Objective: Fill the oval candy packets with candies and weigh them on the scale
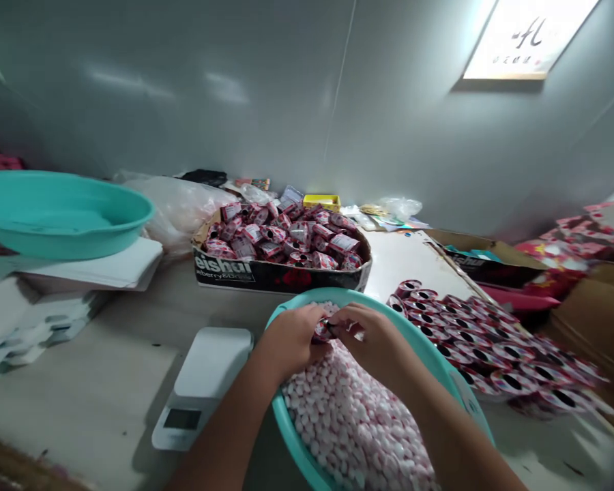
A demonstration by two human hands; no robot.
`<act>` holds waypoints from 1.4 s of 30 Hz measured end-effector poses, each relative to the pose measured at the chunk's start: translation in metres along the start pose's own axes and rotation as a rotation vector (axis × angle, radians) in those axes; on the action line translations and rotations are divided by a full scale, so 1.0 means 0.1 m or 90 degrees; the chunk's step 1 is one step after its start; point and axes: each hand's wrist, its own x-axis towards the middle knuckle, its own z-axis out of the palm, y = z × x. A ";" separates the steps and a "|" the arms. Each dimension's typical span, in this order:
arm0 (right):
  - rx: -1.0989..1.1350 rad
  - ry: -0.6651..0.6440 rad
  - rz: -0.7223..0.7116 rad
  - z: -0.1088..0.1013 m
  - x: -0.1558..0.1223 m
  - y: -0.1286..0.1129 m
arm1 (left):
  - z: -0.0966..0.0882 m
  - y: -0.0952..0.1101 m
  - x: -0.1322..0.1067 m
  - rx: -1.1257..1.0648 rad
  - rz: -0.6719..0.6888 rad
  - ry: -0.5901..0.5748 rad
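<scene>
My left hand (293,337) is closed around a small red-and-white printed container (321,331), held over the far part of a turquoise basin (281,402). My right hand (363,326) pinches at the container's right edge, its fingertips close together. What lies between those fingertips is too small to make out. Beneath both hands, white and pinkish candy-like pieces (340,402) fill the basin. On the right stand several rows of similar printed containers (484,356), their dark round openings facing up.
Behind the basin, a black cardboard tray (281,276) is heaped with printed containers. A white digital scale (215,365) lies to the left. Farther left, a second turquoise basin (66,239) rests on white sheets (97,269). Cardboard boxes (591,314) line the right side.
</scene>
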 end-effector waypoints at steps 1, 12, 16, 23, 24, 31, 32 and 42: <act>0.007 -0.003 -0.004 0.01 0.00 0.00 | 0.00 0.00 0.00 -0.001 0.003 -0.001; 0.074 0.098 -0.016 0.12 0.09 0.08 | 0.02 -0.05 0.01 0.002 0.033 0.030; 0.063 0.189 0.055 0.02 0.14 0.29 | 0.02 -0.05 0.03 -0.027 0.033 0.056; 0.031 -0.008 0.115 0.05 0.08 0.63 | 0.05 -0.09 0.09 -0.041 0.000 0.079; 0.032 -0.030 0.117 0.06 0.08 0.64 | 0.05 -0.09 0.09 -0.042 -0.004 0.081; 0.000 -0.137 0.185 -0.01 0.08 0.61 | 0.02 -0.06 0.07 -0.068 -0.044 0.125; 0.007 -0.165 0.204 -0.01 0.08 0.61 | 0.02 -0.06 0.08 -0.069 -0.045 0.131; 0.012 -0.248 0.270 -0.04 0.10 0.52 | 0.06 -0.08 0.07 -0.032 -0.044 0.152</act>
